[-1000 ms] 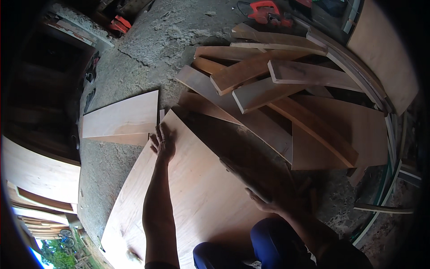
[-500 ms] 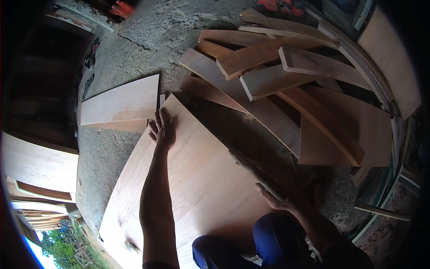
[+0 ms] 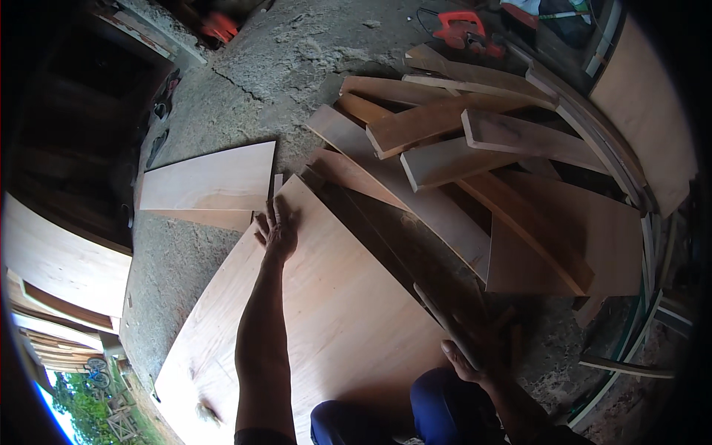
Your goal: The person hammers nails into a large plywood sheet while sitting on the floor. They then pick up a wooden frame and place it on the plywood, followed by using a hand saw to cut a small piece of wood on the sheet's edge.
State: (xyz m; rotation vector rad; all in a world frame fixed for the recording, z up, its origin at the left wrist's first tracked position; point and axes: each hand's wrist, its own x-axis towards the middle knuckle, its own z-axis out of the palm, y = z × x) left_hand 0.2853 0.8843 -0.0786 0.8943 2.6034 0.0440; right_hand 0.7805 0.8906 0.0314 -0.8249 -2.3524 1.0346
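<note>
A large pale plywood sheet (image 3: pixel 319 297) stretches out in front of me, its near part by my knees. My left hand (image 3: pixel 280 236) lies flat near the sheet's far corner, fingers spread and pressing on the surface. At the sheet's right edge, my right hand (image 3: pixel 463 365) is closed round a long, narrow, dark bar-like thing (image 3: pixel 449 322). The bar lies along that edge, pointing away from me; shadow hides its exact kind. My right thumb shows on the side toward the sheet, while the other fingers are mostly hidden.
Beyond the left hand lies a smaller plywood piece (image 3: pixel 211 178) on the rough concrete floor (image 3: pixel 289 59). Several curved planks (image 3: pixel 437 122) are heaped at the right. A red power tool (image 3: pixel 461 31) sits behind them. More boards (image 3: pixel 67 259) stand at the left.
My right hand has drawn back toward me and slightly right, with the bar-like thing along the sheet's edge. The left hand stays on the sheet. The view has shifted a little.
</note>
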